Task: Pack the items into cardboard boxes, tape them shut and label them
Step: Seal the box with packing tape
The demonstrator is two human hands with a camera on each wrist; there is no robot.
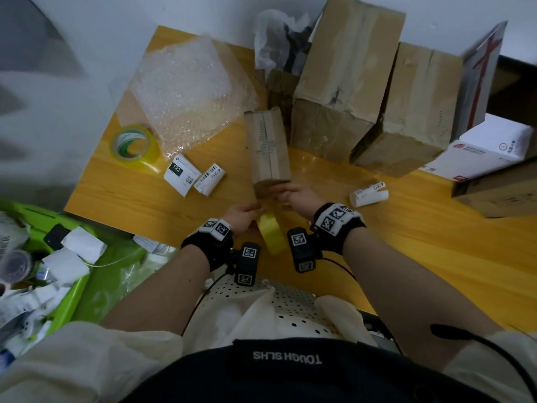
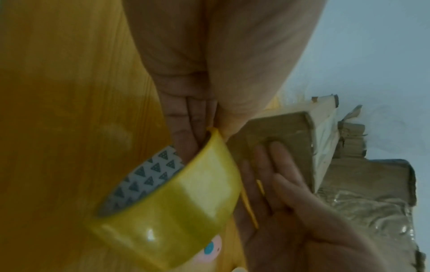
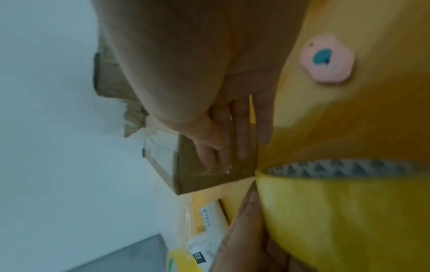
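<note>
**Tape roll at the near end of the small box**

A narrow cardboard box lies lengthwise on the yellow tabletop, its near end facing the person. The right hand presses straight fingers flat against that end face, over what looks like a strip of clear tape, though the blur makes this hard to confirm. The left hand grips a yellow tape roll held on edge just beside the box's near end, with its fingers tucked inside the core, which is printed with small triangles. The roll touches or nearly touches the box's lower corner; I cannot tell which.

To the left on the tabletop sit a second tape roll with green print inside, a sheet of bubble wrap, and 2 curled shipping labels, one marked 122. Another rolled label lies to the right of the hands. Behind the small box stand 2 larger taped cardboard boxes, with a white carton further right. A small pink disc with a blue-green spot rests on the tabletop near the right wrist. A green bin full of paper scraps stands at the left, beside the tabletop.
</note>
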